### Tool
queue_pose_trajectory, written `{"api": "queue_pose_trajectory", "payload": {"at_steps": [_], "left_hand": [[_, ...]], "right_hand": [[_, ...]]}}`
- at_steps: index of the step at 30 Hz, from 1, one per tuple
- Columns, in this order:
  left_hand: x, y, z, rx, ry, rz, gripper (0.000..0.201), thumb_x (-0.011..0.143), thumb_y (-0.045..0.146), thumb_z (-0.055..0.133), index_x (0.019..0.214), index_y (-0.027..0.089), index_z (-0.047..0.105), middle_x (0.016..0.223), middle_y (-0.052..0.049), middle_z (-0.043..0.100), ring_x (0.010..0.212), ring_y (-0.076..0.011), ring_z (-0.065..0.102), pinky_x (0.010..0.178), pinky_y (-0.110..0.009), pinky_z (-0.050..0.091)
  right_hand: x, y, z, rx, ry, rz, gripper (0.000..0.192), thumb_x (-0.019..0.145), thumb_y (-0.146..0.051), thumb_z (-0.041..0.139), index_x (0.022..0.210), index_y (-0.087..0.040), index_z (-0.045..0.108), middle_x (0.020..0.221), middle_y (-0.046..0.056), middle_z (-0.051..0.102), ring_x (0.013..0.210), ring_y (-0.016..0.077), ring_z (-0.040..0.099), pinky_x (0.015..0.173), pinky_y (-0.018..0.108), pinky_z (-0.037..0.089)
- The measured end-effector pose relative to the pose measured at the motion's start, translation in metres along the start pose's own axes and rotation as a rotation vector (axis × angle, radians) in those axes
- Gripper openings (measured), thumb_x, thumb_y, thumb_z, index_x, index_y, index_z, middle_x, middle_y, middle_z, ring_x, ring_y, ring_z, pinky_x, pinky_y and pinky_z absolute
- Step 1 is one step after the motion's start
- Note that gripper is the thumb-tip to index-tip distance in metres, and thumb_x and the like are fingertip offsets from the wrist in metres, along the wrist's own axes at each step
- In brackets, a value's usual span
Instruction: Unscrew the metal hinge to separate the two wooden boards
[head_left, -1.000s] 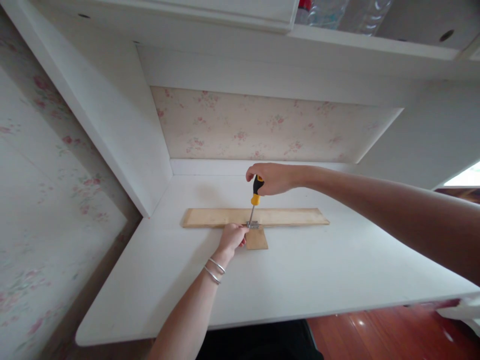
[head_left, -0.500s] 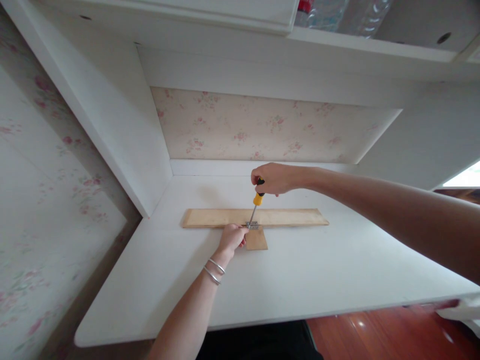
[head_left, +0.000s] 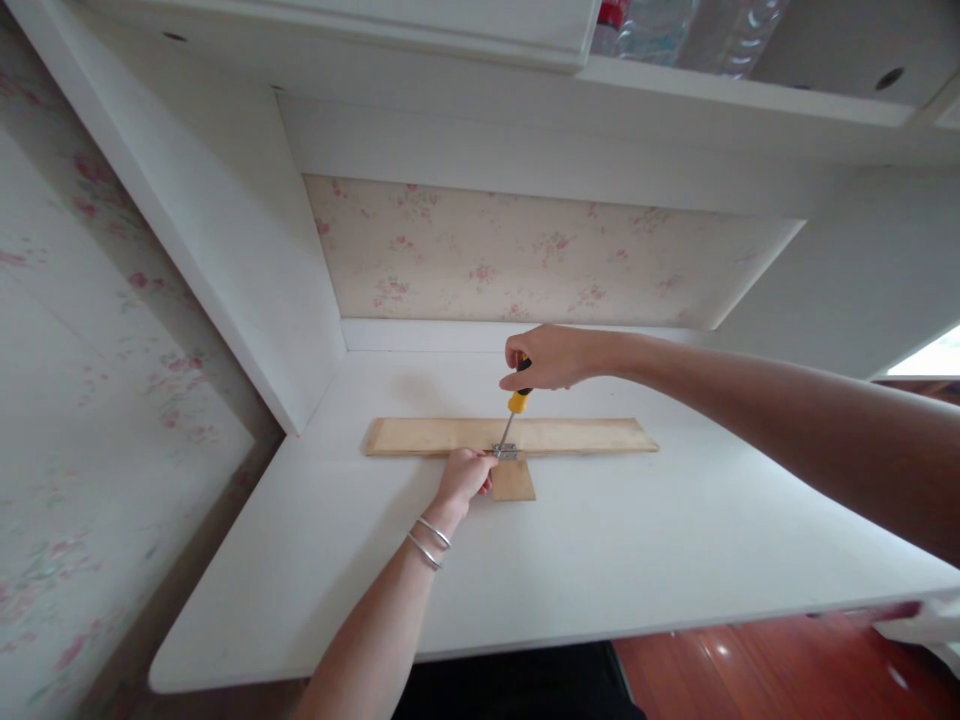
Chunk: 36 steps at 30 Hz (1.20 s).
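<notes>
Screwdriver handle [head_left: 517,402] farther right, white desk [head_left: 637,545]

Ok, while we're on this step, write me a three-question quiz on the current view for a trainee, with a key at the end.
1. Multiple choice: what colours show on the handle of the screwdriver in the right hand?
A) red and blue
B) black and yellow
C) green all over

2. True or false: the left hand is down by the metal hinge, lower than the right hand in the picture.

3. Fill in "near" or "far": as the wearer sees it, the small wooden piece lies on the ____ side of the long wooden board.

Key: 1. B; 2. True; 3. near
</notes>
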<state>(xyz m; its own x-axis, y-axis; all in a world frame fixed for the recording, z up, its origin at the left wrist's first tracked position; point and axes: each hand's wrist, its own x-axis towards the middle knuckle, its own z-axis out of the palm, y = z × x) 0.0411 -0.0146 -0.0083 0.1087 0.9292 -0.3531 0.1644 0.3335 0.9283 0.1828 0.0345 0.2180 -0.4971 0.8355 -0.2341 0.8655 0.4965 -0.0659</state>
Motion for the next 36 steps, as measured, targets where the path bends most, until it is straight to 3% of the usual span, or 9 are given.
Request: {"api": "queue_pose_trajectory", "payload": {"at_steps": [3,5,10,15,19,24,28,33,36], "left_hand": [[0.001,-0.001,0.000,-0.003,-0.002,0.002,0.016,0.069,0.024,0.058,0.057,0.013,0.056,0.040,0.002,0.049,0.036,-0.0079,0.043,0.037,-0.020,0.029],[0.001,-0.001,0.000,-0.002,-0.004,0.003,0.017,0.070,0.023,0.058,0.056,0.014,0.055,0.040,0.002,0.049,0.036,-0.0079,0.043,0.037,-0.020,0.028],[0.001,0.001,0.000,0.008,-0.011,-0.001,0.017,0.070,0.024,0.058,0.057,0.013,0.057,0.040,0.002,0.048,0.035,-0.0076,0.042,0.037,-0.020,0.028],[0.000,0.001,0.000,0.006,-0.008,0.005,0.016,0.070,0.022,0.057,0.057,0.014,0.055,0.040,0.002,0.048,0.036,-0.0083,0.043,0.037,-0.020,0.028],[0.000,0.001,0.000,0.007,-0.015,0.009,0.016,0.070,0.023,0.057,0.057,0.014,0.055,0.041,0.001,0.049,0.036,-0.0083,0.043,0.037,-0.020,0.028],[0.000,0.001,0.000,0.009,-0.009,0.006,0.015,0.070,0.023,0.058,0.057,0.014,0.055,0.040,0.002,0.048,0.035,-0.0081,0.043,0.037,-0.019,0.028],[0.001,0.000,0.000,0.004,-0.018,0.016,0.016,0.070,0.024,0.057,0.057,0.014,0.055,0.041,0.001,0.049,0.035,-0.0081,0.043,0.037,-0.020,0.028],[0.001,0.000,0.000,0.000,-0.020,0.017,0.016,0.069,0.023,0.058,0.057,0.014,0.055,0.041,0.002,0.049,0.035,-0.0078,0.042,0.036,-0.020,0.028],[0.001,-0.001,0.001,0.003,-0.022,0.019,0.018,0.069,0.024,0.057,0.055,0.014,0.054,0.040,0.001,0.049,0.035,-0.0079,0.042,0.036,-0.020,0.027]], "right_hand": [[-0.001,0.000,-0.002,-0.052,0.020,-0.075,0.028,0.070,-0.033,0.059,0.095,-0.021,0.059,0.086,0.006,0.066,0.067,0.0172,0.060,0.056,0.026,0.038],[-0.002,0.000,-0.003,-0.068,0.049,-0.150,0.036,0.064,-0.032,0.066,0.097,-0.021,0.059,0.097,0.007,0.065,0.076,0.0187,0.060,0.058,0.026,0.039],[-0.005,0.000,-0.004,0.061,-0.066,0.062,0.040,0.078,-0.051,0.050,0.104,-0.020,0.055,0.073,0.004,0.066,0.053,0.0148,0.058,0.052,0.027,0.039],[-0.005,0.001,-0.004,-0.031,0.036,-0.074,0.033,0.068,-0.036,0.062,0.098,-0.022,0.057,0.091,0.006,0.067,0.069,0.0178,0.061,0.057,0.027,0.040],[-0.007,0.002,-0.006,0.062,-0.071,0.063,0.034,0.077,-0.044,0.052,0.101,-0.021,0.055,0.072,0.004,0.066,0.052,0.0152,0.059,0.050,0.027,0.039],[-0.008,0.004,-0.007,0.012,-0.018,-0.041,0.032,0.067,-0.034,0.063,0.098,-0.024,0.057,0.087,0.004,0.067,0.065,0.0163,0.062,0.053,0.025,0.039],[-0.007,0.004,-0.007,0.069,-0.115,0.065,0.033,0.076,-0.042,0.053,0.103,-0.023,0.055,0.075,0.003,0.067,0.054,0.0149,0.060,0.052,0.026,0.039],[-0.009,0.003,-0.009,-0.028,0.007,-0.090,0.029,0.068,-0.035,0.062,0.094,-0.023,0.058,0.092,0.005,0.067,0.074,0.0178,0.062,0.058,0.025,0.040],[-0.011,0.001,-0.012,0.039,-0.073,0.014,0.031,0.076,-0.043,0.053,0.098,-0.021,0.057,0.078,0.004,0.066,0.059,0.0148,0.060,0.053,0.025,0.039]]}}
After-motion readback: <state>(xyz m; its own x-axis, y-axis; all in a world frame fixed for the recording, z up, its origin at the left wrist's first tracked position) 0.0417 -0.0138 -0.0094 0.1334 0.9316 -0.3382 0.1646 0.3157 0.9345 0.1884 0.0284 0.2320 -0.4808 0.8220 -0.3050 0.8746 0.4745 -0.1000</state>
